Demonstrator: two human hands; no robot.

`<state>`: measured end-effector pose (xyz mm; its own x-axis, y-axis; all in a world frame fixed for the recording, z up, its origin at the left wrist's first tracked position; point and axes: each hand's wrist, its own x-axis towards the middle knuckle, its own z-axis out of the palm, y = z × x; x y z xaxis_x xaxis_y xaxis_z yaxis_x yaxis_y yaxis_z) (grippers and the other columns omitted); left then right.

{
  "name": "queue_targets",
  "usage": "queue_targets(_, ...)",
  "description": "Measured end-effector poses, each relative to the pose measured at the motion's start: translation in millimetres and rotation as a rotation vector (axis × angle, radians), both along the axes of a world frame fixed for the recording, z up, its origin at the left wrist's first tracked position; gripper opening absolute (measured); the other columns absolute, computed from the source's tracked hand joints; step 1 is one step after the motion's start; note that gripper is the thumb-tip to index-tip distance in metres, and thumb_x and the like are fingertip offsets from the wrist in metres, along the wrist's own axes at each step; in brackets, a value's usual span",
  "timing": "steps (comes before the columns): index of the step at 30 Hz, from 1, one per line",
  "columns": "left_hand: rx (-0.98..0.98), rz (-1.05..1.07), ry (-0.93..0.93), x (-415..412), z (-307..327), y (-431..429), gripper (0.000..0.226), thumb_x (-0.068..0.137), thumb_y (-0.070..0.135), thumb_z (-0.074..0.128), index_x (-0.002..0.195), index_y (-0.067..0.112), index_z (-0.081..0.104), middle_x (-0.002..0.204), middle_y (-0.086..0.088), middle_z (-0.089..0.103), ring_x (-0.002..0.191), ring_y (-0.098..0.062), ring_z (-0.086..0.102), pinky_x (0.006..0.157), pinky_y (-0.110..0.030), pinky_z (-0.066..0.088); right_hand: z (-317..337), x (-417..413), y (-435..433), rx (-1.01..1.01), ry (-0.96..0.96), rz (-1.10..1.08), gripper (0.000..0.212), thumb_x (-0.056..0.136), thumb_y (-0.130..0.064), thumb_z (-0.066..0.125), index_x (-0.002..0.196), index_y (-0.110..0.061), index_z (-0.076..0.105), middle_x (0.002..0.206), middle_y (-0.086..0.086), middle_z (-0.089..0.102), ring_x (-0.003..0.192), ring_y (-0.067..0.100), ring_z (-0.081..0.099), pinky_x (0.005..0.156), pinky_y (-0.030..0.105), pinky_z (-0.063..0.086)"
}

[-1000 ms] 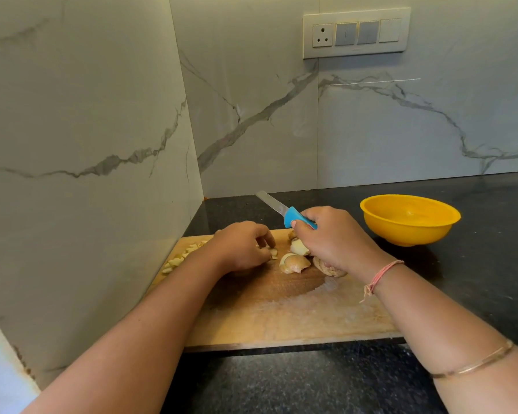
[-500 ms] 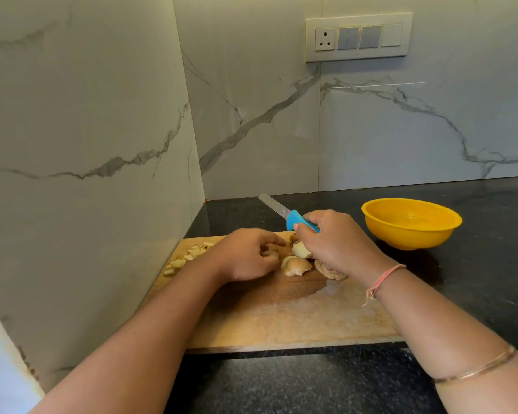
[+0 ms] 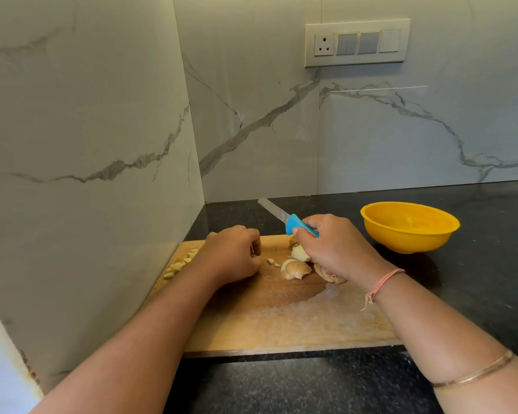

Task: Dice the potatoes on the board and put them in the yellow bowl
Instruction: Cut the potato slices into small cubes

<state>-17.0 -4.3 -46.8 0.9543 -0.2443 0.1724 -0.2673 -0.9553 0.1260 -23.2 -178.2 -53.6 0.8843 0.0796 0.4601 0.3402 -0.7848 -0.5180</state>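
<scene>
On the board [image 3: 281, 324], fingers [image 3: 323, 222] of the right hand [image 3: 338, 252] around the knife [image 3: 293, 224]; left hand [image 3: 234, 255] curled, any hold unclear.

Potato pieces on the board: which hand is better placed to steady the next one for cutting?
Probably left: the left hand lies beside the potato pieces with no tool visible, while the right hand grips the knife.

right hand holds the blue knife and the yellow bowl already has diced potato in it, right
Not quite. In the head view the yellow bowl holds nothing; the diced potato lies on the board, far left. The right hand does hold the blue knife.
</scene>
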Motion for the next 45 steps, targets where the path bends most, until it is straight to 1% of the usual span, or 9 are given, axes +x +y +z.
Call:
queue_targets(7, -0.014, 0.122, -0.115, 1, 4, 9, 0.012, 0.093, 0.027, 0.053, 0.102, 0.029, 0.060, 0.112, 0.006, 0.056, 0.103, -0.014, 0.050, 0.094, -0.036, 0.041, -2, 0, 0, -0.011, 0.001, -0.006, 0.030, 0.098, -0.035, 0.044, 0.113, -0.016, 0.062, 0.093, -0.003, 0.061, 0.077, 0.009, 0.053, 0.055, 0.012, 0.036)
queue_targets(11, -0.082, 0.016, 0.028, -3, 2, 4, 0.030, 0.092, 0.042, 0.055, 0.120, 0.031, 0.056, 0.126, 0.006, 0.052, 0.113, -0.013, 0.049, 0.101, -0.039, 0.044, -1, 0, 0, -0.007, 0.016, -0.006, 0.030, 0.098, -0.035, 0.044, 0.114, -0.016, 0.062, 0.092, -0.002, 0.062, 0.070, 0.008, 0.054, 0.053, 0.013, 0.037)
queue_targets(14, -0.060, -0.077, 0.138, -6, 1, -2, 0.035, 0.095, 0.036, 0.054, 0.129, 0.027, 0.055, 0.131, 0.005, 0.054, 0.113, -0.011, 0.052, 0.097, -0.028, 0.047, 0, 0, 0, -0.002, 0.030, -0.002, 0.031, 0.098, -0.035, 0.044, 0.116, -0.017, 0.061, 0.089, -0.002, 0.061, 0.064, 0.008, 0.053, 0.052, 0.014, 0.036)
queue_targets(17, -0.047, -0.066, 0.099, -4, 2, 2, 0.027, 0.096, 0.020, 0.052, 0.121, 0.023, 0.062, 0.124, 0.003, 0.059, 0.104, -0.010, 0.055, 0.088, -0.021, 0.046, -1, 0, 0, -0.008, 0.027, -0.012, 0.031, 0.098, -0.035, 0.044, 0.116, -0.017, 0.061, 0.087, -0.003, 0.060, 0.062, 0.007, 0.052, 0.051, 0.013, 0.035)
queue_targets(24, -0.030, 0.027, 0.085, -3, 6, 5, 0.029, 0.095, 0.007, 0.052, 0.116, 0.022, 0.064, 0.125, 0.000, 0.057, 0.108, -0.016, 0.055, 0.091, -0.025, 0.048, -1, 0, -1, -0.016, 0.030, -0.012, 0.032, 0.098, -0.036, 0.044, 0.116, -0.017, 0.061, 0.088, -0.003, 0.062, 0.062, 0.007, 0.052, 0.051, 0.013, 0.036)
queue_targets(30, 0.015, 0.105, -0.022, -7, 9, 6, 0.026, 0.096, 0.028, 0.052, 0.120, 0.032, 0.061, 0.137, 0.002, 0.051, 0.121, -0.019, 0.049, 0.103, -0.038, 0.043, -2, 1, -1, -0.010, 0.008, -0.019, 0.033, 0.098, -0.036, 0.044, 0.117, -0.016, 0.061, 0.092, -0.003, 0.062, 0.067, 0.007, 0.053, 0.052, 0.013, 0.035)
queue_targets(33, 0.028, 0.063, 0.050, -10, 10, 7, 0.031, 0.094, 0.032, 0.053, 0.125, 0.036, 0.056, 0.142, 0.004, 0.046, 0.128, -0.019, 0.043, 0.107, -0.042, 0.039, -1, 1, -1, -0.012, -0.003, -0.011, 0.033, 0.098, -0.035, 0.044, 0.117, -0.015, 0.062, 0.096, -0.001, 0.064, 0.075, 0.009, 0.055, 0.055, 0.012, 0.038)
queue_targets(37, -0.002, -0.001, 0.215, -16, 10, 7, 0.033, 0.092, 0.022, 0.054, 0.124, 0.033, 0.057, 0.135, 0.003, 0.049, 0.115, -0.014, 0.050, 0.097, -0.032, 0.048, -1, 0, -2, -0.001, -0.008, -0.015, 0.033, 0.098, -0.035, 0.044, 0.118, -0.015, 0.061, 0.096, -0.002, 0.063, 0.077, 0.010, 0.056, 0.056, 0.011, 0.039)
queue_targets(45, -0.053, 0.032, 0.147, -12, 11, 15, 0.027, 0.093, 0.009, 0.055, 0.113, 0.023, 0.066, 0.123, 0.000, 0.057, 0.105, -0.016, 0.056, 0.087, -0.025, 0.052, 0, -1, -1, 0.010, -0.017, -0.014, 0.034, 0.098, -0.035, 0.044, 0.119, -0.015, 0.061, 0.102, 0.001, 0.065, 0.082, 0.011, 0.057, 0.062, 0.014, 0.043)
